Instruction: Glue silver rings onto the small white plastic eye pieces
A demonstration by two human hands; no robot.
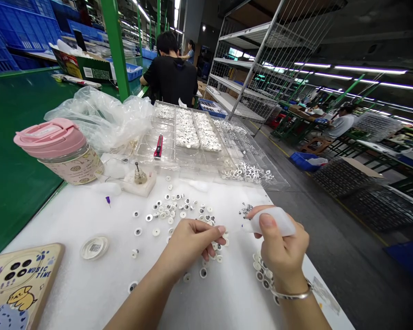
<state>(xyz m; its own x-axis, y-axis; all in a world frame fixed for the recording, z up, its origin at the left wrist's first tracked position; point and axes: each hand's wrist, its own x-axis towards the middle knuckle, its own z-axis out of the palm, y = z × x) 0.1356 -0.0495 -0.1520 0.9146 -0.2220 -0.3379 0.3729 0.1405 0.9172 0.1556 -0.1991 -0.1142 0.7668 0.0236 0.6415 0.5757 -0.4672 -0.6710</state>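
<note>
My right hand (285,250) is wrapped round a white squeeze bottle (277,219), tilted on its side with its narrow end pointing left. Close to that end, my left hand (192,240) has thumb and forefinger pinched together; whatever they hold, if anything, is too small or hidden to make out. Small round white parts (156,232), some with dark centres, lie scattered on the white work surface (99,288) under and beyond my left hand. More round parts (265,275) sit in a cluster below my right hand. Behind the bottle is a little pile of small metal pieces (247,208).
Clear compartment trays (192,158) with white parts stand at the back, a red cutter (159,145) in one. At left are a pink-lidded cup (69,160), plastic bag (103,114), phone (24,279), round dish (94,247) and purple needle tip (108,200). A person (174,75) sits ahead.
</note>
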